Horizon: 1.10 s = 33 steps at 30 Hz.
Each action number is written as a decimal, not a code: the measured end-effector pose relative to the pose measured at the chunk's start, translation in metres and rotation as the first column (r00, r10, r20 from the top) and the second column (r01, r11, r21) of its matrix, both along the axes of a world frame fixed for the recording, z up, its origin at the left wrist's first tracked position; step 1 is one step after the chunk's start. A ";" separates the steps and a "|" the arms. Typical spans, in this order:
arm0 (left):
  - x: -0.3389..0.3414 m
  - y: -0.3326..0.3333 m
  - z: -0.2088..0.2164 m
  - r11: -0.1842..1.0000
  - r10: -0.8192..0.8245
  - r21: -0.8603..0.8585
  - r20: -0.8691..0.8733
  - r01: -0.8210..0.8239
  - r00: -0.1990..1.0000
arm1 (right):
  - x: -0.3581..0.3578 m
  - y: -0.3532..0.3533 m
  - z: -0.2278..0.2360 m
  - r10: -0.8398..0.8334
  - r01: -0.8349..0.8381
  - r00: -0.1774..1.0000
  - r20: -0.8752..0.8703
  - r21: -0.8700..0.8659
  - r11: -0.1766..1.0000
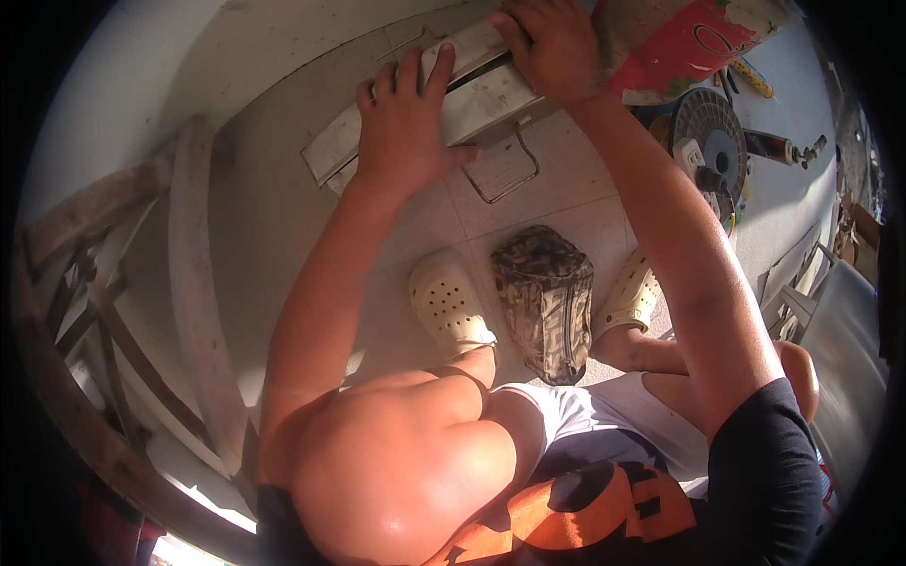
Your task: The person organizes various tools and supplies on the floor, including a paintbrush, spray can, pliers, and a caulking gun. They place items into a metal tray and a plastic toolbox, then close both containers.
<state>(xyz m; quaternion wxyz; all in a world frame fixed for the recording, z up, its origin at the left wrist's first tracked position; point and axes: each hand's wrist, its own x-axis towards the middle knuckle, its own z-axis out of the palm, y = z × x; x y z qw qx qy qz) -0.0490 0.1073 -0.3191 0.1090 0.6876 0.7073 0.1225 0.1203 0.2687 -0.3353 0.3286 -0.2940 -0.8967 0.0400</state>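
A long, whitish metal box (493, 98) with scuffed sides lies slantwise on the floor at the far side, a dark gap running along its top. It looks like a toolbox, and a bent wire handle (511, 195) sticks out on its near side. My left hand (401, 134) rests on the box with fingers spread across the gap and thumb out to the right. Farther along, my right hand (559, 52) presses on the right end, thumb apart; its fingertips are partly cut off by the top edge. Between my feet stands a zipped camouflage pouch (545, 304).
Cream clogs (447, 300) are on my feet. On the right are a red printed sack (687, 49), a cable reel (714, 141), a blowtorch (772, 146) and a yellow tube (752, 79). A wooden frame (200, 292) stands close on the left. A grey metal sheet (851, 354) leans at right.
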 end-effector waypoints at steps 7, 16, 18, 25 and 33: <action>0.005 0.005 0.006 1.000 0.012 -0.024 -0.067 -0.014 0.998 | 0.010 0.006 0.017 -0.009 0.008 0.995 0.102 0.009 1.000; 0.035 -0.022 0.026 0.959 0.115 -0.236 -0.191 -0.159 0.975 | 0.060 -0.133 -0.008 -0.533 0.143 0.804 0.263 -0.956 -0.257; 0.036 -0.027 0.030 0.950 0.139 -0.253 -0.187 -0.184 0.973 | 0.049 -0.153 -0.006 -0.617 0.108 0.747 0.247 -0.961 -0.254; -0.003 -0.046 0.033 0.927 0.310 -0.258 0.117 -0.273 0.943 | 0.003 -0.188 0.042 -0.568 -0.101 0.793 -0.222 -0.966 0.237; -0.099 -0.002 -0.027 0.703 0.711 -0.557 0.526 -0.442 0.467 | -0.021 -0.185 0.049 -0.396 -0.126 0.880 -0.262 -0.933 0.336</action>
